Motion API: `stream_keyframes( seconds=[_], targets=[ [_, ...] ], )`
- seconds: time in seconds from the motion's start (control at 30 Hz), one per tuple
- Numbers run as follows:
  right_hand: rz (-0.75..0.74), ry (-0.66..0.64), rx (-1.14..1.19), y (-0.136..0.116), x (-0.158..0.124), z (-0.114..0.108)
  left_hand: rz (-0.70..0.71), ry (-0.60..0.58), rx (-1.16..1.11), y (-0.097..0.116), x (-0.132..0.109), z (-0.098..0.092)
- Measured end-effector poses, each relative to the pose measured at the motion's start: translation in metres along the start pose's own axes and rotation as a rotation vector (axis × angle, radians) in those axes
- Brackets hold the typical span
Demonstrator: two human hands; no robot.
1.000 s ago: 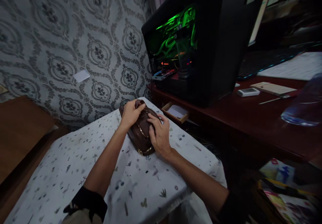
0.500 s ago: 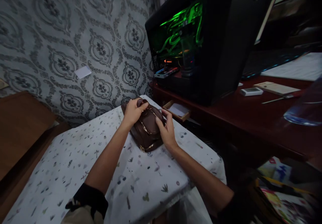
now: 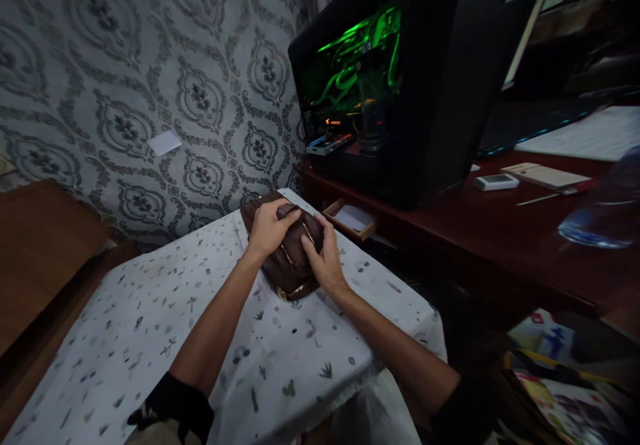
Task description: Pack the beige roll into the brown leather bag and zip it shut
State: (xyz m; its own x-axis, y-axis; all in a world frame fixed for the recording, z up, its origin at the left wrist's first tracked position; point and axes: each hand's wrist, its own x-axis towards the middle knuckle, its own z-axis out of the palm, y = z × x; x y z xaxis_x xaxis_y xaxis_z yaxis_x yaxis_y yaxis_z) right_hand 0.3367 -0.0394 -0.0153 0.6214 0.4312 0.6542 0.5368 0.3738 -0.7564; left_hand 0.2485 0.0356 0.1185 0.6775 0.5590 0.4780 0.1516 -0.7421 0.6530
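A small brown leather bag [image 3: 290,268] with gold zips and trim lies on the table, which has a white patterned cloth [image 3: 165,305]. My left hand [image 3: 270,228] is closed on the bag's upper part, with the thumb against a dark flap or strap near the top. On the bag's right side, my right hand [image 3: 325,255] grips its edge, thumb on the front panel by a gold zip and fingers round the far side. The parts of the bag beneath my fingers are hidden.
Behind on the right, a black computer case [image 3: 440,85] glows green on a dark red desk [image 3: 480,231]. An open small drawer [image 3: 367,229] juts out beside the cloth. A clear container [image 3: 600,221] stands on the desk. Patterned wallpaper [image 3: 125,85] rises behind.
My left thumb has pressed the strap or flap down closer to the bag. My right hand has shifted slightly left, its thumb further onto the front panel.
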Motion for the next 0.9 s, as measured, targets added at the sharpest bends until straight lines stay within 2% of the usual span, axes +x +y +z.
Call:
stream_keyframes(
  seconds=[0.2, 0.33, 0.47, 0.57, 0.7, 0.8, 0.9],
  targets=[
    [0.071, 0.037, 0.110, 0.006, 0.006, -0.001, -0.028, -0.023, -0.080, -0.005, 0.000, -0.001],
    [0.056, 0.037, 0.110, 0.005, 0.008, -0.001, 0.064, -0.026, 0.011, -0.003, -0.014, -0.002],
    [-0.065, 0.057, -0.088, -0.011, 0.002, -0.006, 0.190, 0.073, 0.094, -0.006, -0.043, -0.004],
    [-0.214, 0.030, -0.210, -0.021, -0.004, -0.009, 0.203, 0.118, 0.058, -0.013, -0.059, -0.008],
    [-0.326, -0.016, -0.390, -0.016, -0.007, -0.001, 0.200, 0.113, -0.033, -0.021, -0.062, -0.012],
    [-0.363, 0.012, -0.513, -0.006, -0.004, 0.010, 0.167, 0.145, -0.099, -0.024, -0.060, -0.011],
    [-0.377, 0.029, -0.541, 0.000, 0.000, 0.015, 0.119, 0.160, -0.187, -0.025, -0.060, -0.009]
  ],
)
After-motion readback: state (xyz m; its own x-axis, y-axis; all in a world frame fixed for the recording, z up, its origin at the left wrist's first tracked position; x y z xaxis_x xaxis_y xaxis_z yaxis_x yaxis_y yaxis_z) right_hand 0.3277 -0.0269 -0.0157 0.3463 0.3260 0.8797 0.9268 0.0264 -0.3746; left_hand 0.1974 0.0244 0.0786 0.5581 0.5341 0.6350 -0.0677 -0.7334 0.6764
